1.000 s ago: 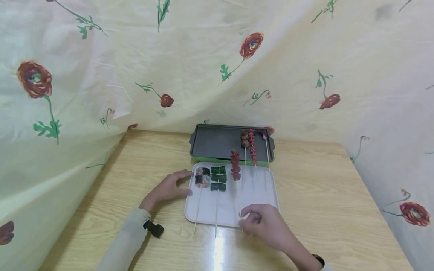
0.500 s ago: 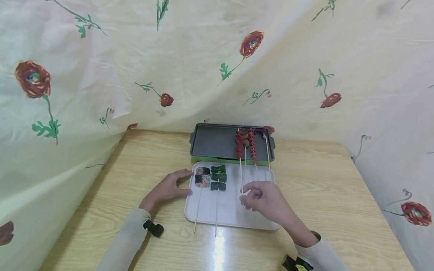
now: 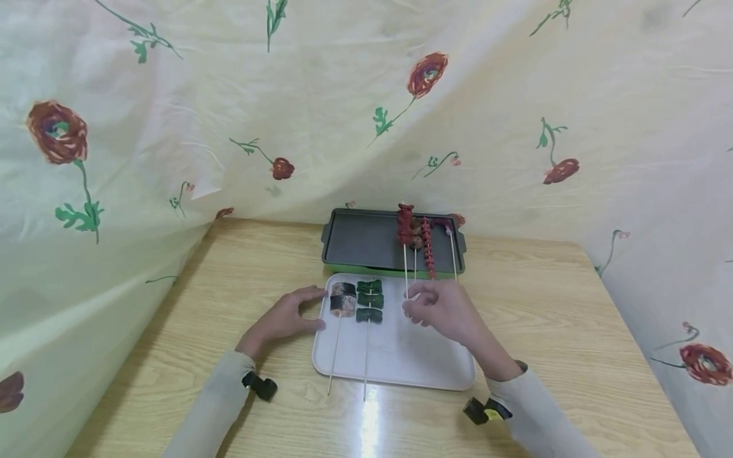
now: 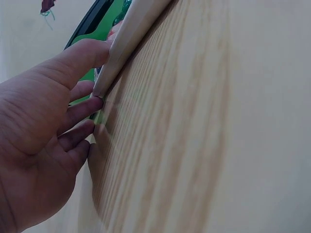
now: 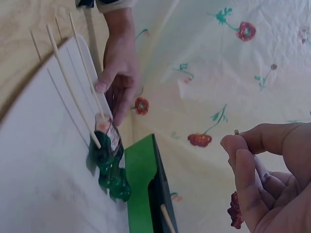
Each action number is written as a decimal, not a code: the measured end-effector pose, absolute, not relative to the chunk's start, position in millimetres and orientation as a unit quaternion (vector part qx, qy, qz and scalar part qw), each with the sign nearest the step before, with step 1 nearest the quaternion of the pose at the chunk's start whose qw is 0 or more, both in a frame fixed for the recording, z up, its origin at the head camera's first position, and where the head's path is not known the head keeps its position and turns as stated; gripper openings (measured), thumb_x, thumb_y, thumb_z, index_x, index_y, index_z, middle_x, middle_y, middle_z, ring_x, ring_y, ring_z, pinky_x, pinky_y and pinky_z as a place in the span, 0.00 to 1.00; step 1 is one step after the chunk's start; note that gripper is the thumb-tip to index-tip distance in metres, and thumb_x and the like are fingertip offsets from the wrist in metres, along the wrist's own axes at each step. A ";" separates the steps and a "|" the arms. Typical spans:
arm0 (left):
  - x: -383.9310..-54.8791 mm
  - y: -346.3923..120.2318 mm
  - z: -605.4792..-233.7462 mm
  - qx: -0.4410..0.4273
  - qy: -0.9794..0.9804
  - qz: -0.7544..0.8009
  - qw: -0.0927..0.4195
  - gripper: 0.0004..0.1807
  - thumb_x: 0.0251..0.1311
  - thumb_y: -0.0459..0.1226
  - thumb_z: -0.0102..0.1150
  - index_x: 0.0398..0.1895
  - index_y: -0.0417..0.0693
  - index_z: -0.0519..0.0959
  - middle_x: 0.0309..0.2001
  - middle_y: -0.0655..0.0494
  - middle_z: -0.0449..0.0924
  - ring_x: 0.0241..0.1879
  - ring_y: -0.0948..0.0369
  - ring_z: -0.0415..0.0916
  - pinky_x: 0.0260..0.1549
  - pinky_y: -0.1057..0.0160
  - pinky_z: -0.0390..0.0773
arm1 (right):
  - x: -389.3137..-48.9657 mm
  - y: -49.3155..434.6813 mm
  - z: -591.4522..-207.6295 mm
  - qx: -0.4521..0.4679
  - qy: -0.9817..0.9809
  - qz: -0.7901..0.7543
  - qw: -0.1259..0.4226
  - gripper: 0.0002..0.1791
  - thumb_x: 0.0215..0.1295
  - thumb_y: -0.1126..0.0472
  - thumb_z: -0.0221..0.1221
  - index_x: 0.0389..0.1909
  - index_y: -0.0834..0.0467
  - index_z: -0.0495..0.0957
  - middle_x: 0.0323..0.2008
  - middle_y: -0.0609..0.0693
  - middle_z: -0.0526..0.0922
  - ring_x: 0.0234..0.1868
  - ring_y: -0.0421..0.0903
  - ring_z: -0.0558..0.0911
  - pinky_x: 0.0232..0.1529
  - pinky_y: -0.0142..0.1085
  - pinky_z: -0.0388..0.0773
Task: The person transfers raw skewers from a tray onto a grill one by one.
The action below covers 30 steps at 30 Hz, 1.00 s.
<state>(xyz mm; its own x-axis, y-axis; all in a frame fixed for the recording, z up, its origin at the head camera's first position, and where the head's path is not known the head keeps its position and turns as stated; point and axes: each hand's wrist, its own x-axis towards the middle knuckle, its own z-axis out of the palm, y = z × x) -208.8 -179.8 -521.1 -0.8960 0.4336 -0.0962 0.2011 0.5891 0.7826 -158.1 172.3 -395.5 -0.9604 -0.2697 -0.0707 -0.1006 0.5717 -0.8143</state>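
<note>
In the head view, the right hand [image 3: 443,312] pinches the bare stick of the red skewer [image 3: 404,226] between thumb and fingers, its food over the griddle pan [image 3: 366,238] and its tip reaching past the far rim; set down that far forward, it could catch on the rim. The food overlaps the brown skewer [image 3: 417,240] in sight, though contact cannot be told; a sideways drift could knock that one into the thin red skewer [image 3: 428,251] or the purple one [image 3: 446,224]. In the left wrist view, the left hand [image 4: 46,111] has its fingers apart, the thumb against the tray [image 4: 124,46] at its edge; uneven pressure there could slide or tilt it, and the green skewer [image 3: 369,301] and the black-banded skewer [image 3: 342,299], sticks overhanging the near edge, might then roll. In the right wrist view, the fingers clamp the stick close to its end, the red food partly hidden behind them; such a narrow hold far from the weight could let the skewer twist or droop
</note>
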 end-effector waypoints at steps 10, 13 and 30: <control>-210.2 -180.3 -522.5 0.180 0.882 0.415 0.137 0.40 0.56 0.51 0.75 0.73 0.60 0.72 0.77 0.52 0.63 0.78 0.50 0.56 0.76 0.45 0.59 | -186.6 171.2 -406.3 -0.091 0.878 -0.458 0.107 0.13 0.66 0.61 0.65 0.46 0.66 0.84 0.27 0.52 0.88 0.30 0.52 0.87 0.35 0.47 0.89; -210.0 -180.1 -522.0 0.180 0.882 0.415 0.135 0.40 0.56 0.51 0.75 0.73 0.60 0.72 0.77 0.51 0.63 0.78 0.50 0.56 0.76 0.45 0.59 | -193.7 171.1 -410.0 -0.092 0.873 -0.467 0.109 0.11 0.66 0.62 0.65 0.44 0.66 0.84 0.28 0.53 0.89 0.30 0.52 0.87 0.33 0.45 0.89; -210.8 -181.0 -522.1 0.181 0.881 0.415 0.137 0.39 0.56 0.50 0.75 0.73 0.58 0.72 0.77 0.50 0.63 0.77 0.49 0.57 0.76 0.45 0.59 | -216.6 171.7 -420.4 -0.065 0.850 -0.501 0.147 0.07 0.66 0.65 0.65 0.40 0.66 0.85 0.29 0.55 0.89 0.30 0.49 0.87 0.32 0.39 0.88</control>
<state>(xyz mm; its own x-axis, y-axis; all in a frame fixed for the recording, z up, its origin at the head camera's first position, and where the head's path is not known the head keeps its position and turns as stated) -210.8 -181.0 -522.1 -0.8965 0.4336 -0.0910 0.2056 0.5892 0.7814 -216.6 171.7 -420.4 -0.9484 -0.2583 -0.1838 0.0357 0.4890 -0.8715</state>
